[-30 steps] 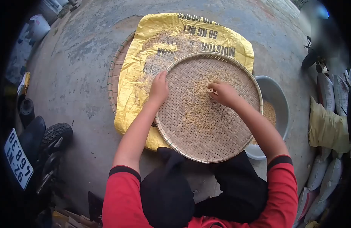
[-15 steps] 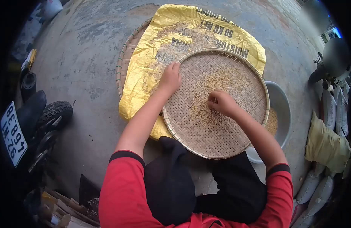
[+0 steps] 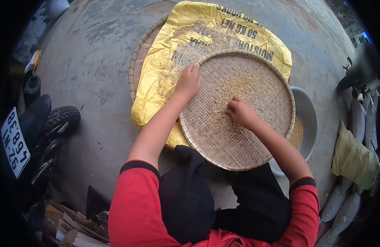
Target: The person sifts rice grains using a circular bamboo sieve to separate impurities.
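Note:
A round woven bamboo winnowing tray (image 3: pixel 235 154) slants over my knees and the things around it. My left hand (image 3: pixel 188 82) is closed on its upper left rim. Husked-looking straw-coloured grain (image 3: pixel 249 85) lies in a loose patch across the tray's middle and upper right. At the lower edge of that patch, my right hand (image 3: pixel 242 113) is closed in a pinch, fingertips down at the grain. Whatever is between those fingertips is too small or hidden to make out.
Under the tray lies a yellow printed sack (image 3: pixel 151 96) strewn with chaff, on a second woven tray (image 3: pixel 133 68). A grey basin (image 3: pixel 311 119) holding grain (image 3: pixel 297 133) stands at right. A motorbike wheel (image 3: pixel 66 119) is at left; filled sacks (image 3: pixel 357 119) line the right side.
The view has shifted slightly, moving everything a little rightward. My right hand stays pinched over the grain, its fingers slightly changed. My left hand keeps its hold on the rim.

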The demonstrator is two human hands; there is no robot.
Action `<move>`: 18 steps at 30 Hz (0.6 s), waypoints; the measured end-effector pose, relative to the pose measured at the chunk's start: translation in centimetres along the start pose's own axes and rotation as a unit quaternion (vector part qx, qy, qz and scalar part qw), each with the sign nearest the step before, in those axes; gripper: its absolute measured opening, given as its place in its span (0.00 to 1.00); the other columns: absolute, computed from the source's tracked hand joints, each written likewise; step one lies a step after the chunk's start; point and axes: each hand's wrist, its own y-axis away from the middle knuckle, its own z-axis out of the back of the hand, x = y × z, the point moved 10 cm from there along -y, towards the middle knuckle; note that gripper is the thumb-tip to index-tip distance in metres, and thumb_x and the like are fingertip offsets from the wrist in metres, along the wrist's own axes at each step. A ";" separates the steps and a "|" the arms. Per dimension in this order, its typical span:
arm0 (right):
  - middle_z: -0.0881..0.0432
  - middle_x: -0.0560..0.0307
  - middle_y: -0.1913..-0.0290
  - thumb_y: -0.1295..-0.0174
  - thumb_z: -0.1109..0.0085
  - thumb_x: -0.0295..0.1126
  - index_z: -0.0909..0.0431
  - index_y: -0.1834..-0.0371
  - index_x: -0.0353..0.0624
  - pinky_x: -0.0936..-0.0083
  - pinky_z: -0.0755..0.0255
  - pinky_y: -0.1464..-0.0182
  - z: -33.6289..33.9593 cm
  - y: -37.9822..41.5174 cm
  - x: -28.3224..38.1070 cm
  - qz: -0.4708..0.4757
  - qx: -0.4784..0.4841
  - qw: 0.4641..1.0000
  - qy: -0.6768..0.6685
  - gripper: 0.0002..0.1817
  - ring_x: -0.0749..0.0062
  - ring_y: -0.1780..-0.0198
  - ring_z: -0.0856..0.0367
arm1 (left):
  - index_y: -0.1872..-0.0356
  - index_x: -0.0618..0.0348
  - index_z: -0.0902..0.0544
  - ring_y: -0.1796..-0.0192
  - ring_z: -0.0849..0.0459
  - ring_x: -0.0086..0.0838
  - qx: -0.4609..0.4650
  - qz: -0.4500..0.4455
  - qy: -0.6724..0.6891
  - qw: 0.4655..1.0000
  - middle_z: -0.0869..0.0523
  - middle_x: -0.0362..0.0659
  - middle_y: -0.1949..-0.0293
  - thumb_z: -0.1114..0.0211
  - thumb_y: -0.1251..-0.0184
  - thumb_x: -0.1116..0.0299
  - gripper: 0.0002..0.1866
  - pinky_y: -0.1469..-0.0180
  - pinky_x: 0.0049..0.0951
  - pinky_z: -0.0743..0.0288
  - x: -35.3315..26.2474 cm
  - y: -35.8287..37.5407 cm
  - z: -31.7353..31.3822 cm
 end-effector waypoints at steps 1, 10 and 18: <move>0.26 0.57 0.62 0.44 0.38 0.34 0.23 0.68 0.46 0.67 0.27 0.58 -0.2 -0.1 -0.1 0.002 0.001 1.000 0.001 0.06 0.61 0.59 0.23 | 0.42 0.64 0.31 0.37 0.31 0.47 0.001 0.000 0.003 1.000 0.31 0.57 0.39 0.43 0.40 0.70 0.24 0.37 0.39 0.34 0.0 -0.1 0.0; 0.27 0.55 0.64 0.42 0.40 0.34 0.25 0.68 0.44 0.65 0.29 0.59 5.5 1.1 -0.1 0.008 -0.057 0.998 0.026 0.07 0.57 0.62 0.24 | 0.41 0.64 0.32 0.37 0.32 0.46 0.018 0.011 0.000 1.000 0.31 0.57 0.39 0.43 0.39 0.70 0.24 0.36 0.38 0.36 -0.2 0.0 0.1; 0.28 0.61 0.75 0.46 0.39 0.24 0.29 0.69 0.37 0.78 0.34 0.67 17.1 15.3 -22.1 -0.289 -0.152 0.942 -0.073 0.07 0.78 0.72 0.31 | 0.41 0.64 0.32 0.36 0.33 0.47 0.016 0.008 -0.007 1.000 0.32 0.58 0.38 0.46 0.38 0.70 0.23 0.35 0.40 0.35 -0.2 0.1 0.0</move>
